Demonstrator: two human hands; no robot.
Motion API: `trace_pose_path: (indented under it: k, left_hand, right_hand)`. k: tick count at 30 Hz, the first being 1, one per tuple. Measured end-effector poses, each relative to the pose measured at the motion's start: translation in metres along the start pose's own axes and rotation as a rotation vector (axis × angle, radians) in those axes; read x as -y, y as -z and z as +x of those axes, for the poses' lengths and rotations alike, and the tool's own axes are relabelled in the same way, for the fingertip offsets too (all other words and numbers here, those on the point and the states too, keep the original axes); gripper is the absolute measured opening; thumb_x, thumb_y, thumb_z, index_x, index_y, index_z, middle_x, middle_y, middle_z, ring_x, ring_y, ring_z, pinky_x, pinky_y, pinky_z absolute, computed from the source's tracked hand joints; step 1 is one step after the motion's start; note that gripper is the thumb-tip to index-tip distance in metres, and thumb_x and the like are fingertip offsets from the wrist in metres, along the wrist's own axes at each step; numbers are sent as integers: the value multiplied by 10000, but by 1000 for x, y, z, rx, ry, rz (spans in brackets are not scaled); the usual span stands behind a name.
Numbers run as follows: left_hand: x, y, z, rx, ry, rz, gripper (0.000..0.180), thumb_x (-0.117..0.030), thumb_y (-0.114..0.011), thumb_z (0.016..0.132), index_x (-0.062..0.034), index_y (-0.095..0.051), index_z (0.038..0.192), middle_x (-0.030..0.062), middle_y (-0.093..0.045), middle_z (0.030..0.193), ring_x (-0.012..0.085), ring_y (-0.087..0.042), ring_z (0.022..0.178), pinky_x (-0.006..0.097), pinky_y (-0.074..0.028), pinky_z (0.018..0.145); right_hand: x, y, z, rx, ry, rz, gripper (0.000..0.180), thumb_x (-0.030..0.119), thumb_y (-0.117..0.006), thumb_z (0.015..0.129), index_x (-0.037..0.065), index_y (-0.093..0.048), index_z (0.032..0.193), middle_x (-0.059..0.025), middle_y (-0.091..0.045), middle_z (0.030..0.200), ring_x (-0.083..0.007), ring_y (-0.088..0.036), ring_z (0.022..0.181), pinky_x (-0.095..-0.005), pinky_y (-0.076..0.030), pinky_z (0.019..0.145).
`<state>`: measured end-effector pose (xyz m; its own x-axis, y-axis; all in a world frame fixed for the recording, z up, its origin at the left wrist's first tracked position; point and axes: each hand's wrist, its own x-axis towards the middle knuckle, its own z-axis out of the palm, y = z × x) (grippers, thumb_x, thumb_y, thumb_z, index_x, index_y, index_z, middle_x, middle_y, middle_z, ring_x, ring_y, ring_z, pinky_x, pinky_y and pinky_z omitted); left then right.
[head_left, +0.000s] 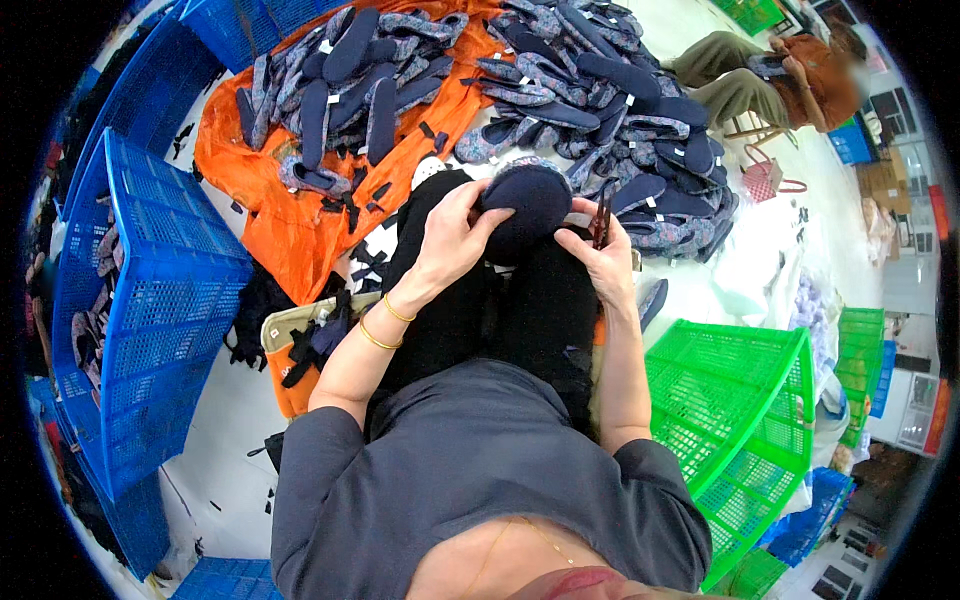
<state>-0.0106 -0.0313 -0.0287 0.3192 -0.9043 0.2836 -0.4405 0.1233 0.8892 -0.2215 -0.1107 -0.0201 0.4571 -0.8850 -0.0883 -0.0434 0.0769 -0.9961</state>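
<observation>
We see both hands grasping a dark navy slipper point(530, 205) over the lap: the left hand point(452, 235) clasps its left side, the right hand point(605, 258) its right edge, also gripping small scissors point(602, 222). Beyond the slipper lies an orange sheet point(290, 225) heaped with slippers point(600, 90).

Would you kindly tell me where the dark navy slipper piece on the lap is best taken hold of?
Grip the navy slipper piece by its rounded rim at both ends, coming from left and right, as the left hand and right hand do now. It bulges like a dome, so the middle probably offers no purchase.
</observation>
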Motion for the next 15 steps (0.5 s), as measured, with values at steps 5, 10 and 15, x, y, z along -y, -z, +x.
trace_pose_path:
  k: [5, 10, 15]
  left_hand:
    - [22, 9, 8, -67, 111, -310, 281, -184, -677, 881, 41, -604, 1033, 21, -555, 765, 82, -463, 642, 234, -404, 587]
    - [23, 30, 6, 21, 222, -577, 198, -192, -601, 950, -8, -586, 1020, -45, -533, 826, 38, -439, 708, 195, -354, 615]
    - [19, 34, 1, 67, 241, -733, 249, -212, -570, 973, -15, -564, 1125, -40, -573, 936, 34, -491, 790, 186, -387, 679]
  right_hand:
    - [1, -13, 11, -7, 190, 142, 307, 118, -642, 918, 3, -579, 1196, -45, -652, 909, -83, -609, 769, -192, -459, 673]
    - [4, -11, 25, -123, 195, 46, 425, 327, -466, 1016, -22, -556, 1240, -8, -554, 954, -57, -455, 653, -205, -388, 584]
    - [9, -32, 21, 59, 342, -123, 289, 153, -525, 989, -23, -538, 1219, -30, -597, 1062, -68, -564, 871, -188, -442, 756]
